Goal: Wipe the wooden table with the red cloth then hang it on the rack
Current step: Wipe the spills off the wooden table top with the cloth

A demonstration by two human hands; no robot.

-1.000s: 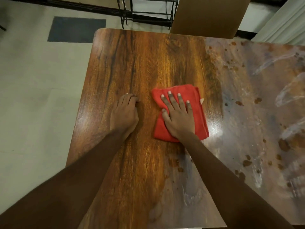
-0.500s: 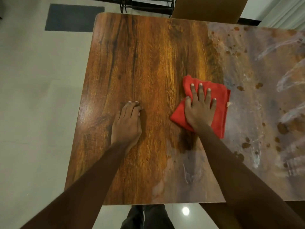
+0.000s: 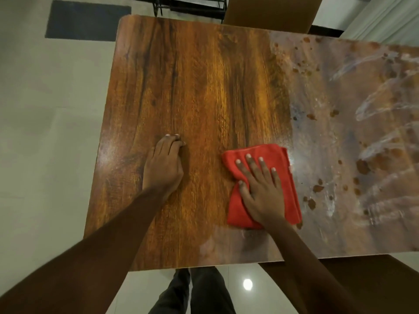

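Right hand (image 3: pixel 263 191), fingers spread, presses folded red cloth (image 3: pixel 272 152) onto glossy wooden table (image 3: pixel 204 87); left hand (image 3: pixel 163 168) rests flat. Overlapping strokes suit the whitish smears (image 3: pixel 371 152).

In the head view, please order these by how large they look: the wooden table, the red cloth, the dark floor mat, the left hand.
1. wooden table
2. red cloth
3. dark floor mat and left hand: these look about alike. The mat lies farther from the camera, so I do not rank them.

Pale floor (image 3: pixel 45 137) — dark mat (image 3: pixel 87 22), white curtain (image 3: pixel 383 18).
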